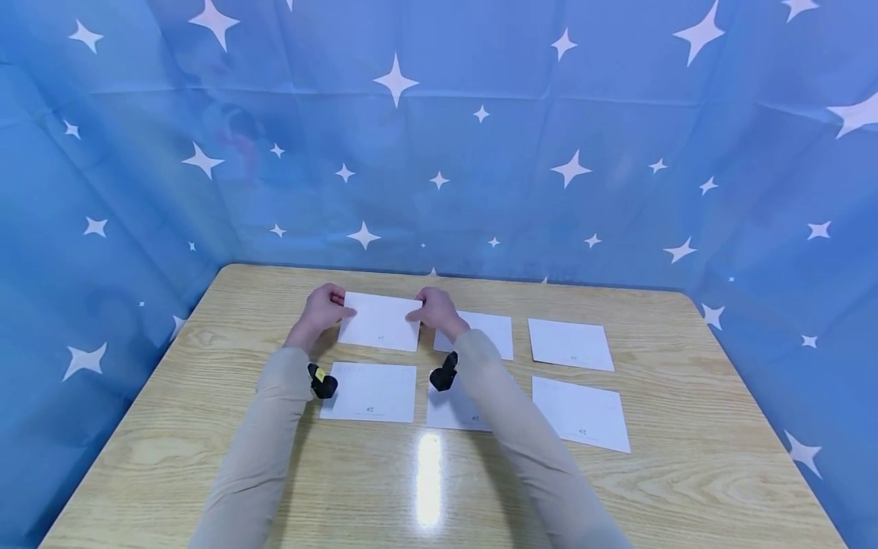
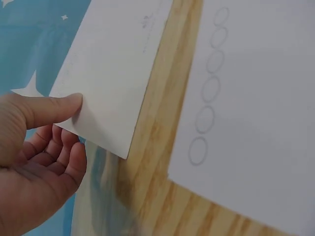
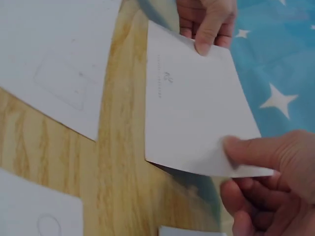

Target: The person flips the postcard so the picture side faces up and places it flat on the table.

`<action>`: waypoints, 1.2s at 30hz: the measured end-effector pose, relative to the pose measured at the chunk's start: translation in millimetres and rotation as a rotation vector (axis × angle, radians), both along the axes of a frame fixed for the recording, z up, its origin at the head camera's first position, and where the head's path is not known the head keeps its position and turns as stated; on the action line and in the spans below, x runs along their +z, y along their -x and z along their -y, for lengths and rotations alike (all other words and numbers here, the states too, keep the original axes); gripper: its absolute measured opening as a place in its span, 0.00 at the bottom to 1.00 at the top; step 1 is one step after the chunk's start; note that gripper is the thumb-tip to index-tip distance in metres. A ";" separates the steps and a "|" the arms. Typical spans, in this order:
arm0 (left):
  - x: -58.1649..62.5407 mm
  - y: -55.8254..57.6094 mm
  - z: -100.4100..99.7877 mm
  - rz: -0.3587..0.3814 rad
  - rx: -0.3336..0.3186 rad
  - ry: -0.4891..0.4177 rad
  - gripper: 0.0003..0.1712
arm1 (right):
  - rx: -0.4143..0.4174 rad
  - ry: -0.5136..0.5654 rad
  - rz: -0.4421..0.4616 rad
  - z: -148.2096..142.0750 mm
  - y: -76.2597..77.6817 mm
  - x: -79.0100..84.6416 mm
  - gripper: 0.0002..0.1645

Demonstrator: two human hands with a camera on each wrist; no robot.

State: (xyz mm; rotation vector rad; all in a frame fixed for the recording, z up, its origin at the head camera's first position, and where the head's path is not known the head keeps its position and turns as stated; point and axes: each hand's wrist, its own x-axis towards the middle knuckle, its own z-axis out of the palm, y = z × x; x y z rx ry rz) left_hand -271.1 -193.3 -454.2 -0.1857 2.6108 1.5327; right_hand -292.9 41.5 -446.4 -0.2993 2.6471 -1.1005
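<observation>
Both hands hold one white card (image 1: 380, 322) by its two short ends at the back left of the table. My left hand (image 1: 324, 309) pinches the left end, thumb on top and fingers curled beneath, as the left wrist view shows. At the other end my right hand (image 3: 275, 172) pinches the card the same way, and the card bows slightly there. Small grey print (image 3: 167, 77) marks its face near one long edge. Just in front lies another white card (image 1: 368, 393), with a row of printed ovals (image 2: 210, 89) along one edge.
More white cards lie flat to the right: a back middle card (image 1: 490, 332), a back right card (image 1: 571, 345), a front right card (image 1: 581, 412) and a front middle card (image 1: 453, 412) partly under the right sleeve. A blue star-patterned curtain (image 1: 439, 137) surrounds the wooden table (image 1: 171, 457).
</observation>
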 end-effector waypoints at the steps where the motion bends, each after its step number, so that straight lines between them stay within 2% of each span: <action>1: 0.6 -0.5 0.5 -0.010 -0.001 -0.021 0.18 | -0.002 0.026 -0.003 -1.8 0.2 -0.2 0.21; 5: 4.5 -2.7 2.0 -0.055 -0.010 -0.103 0.16 | -0.046 0.153 0.025 -7.3 -1.2 1.8 0.15; 9: 9.2 -3.6 2.8 -0.071 -0.018 -0.139 0.15 | -0.074 0.225 0.046 -10.8 -2.9 6.4 0.08; 15: 12.1 -1.8 5.5 -0.075 -0.010 -0.192 0.13 | -0.064 0.252 0.008 -14.9 -6.4 16.3 0.08; 22: 16.6 -3.6 4.9 -0.083 0.016 -0.234 0.11 | -0.079 0.305 0.008 -17.0 -10.3 22.4 0.08; 26: 18.0 -4.1 4.9 -0.075 0.033 -0.259 0.10 | -0.084 0.316 0.002 -17.5 -11.3 23.7 0.07; 36: 20.5 -8.5 6.4 -0.084 0.025 -0.267 0.07 | -0.094 0.315 -0.026 -18.2 -10.3 23.1 0.06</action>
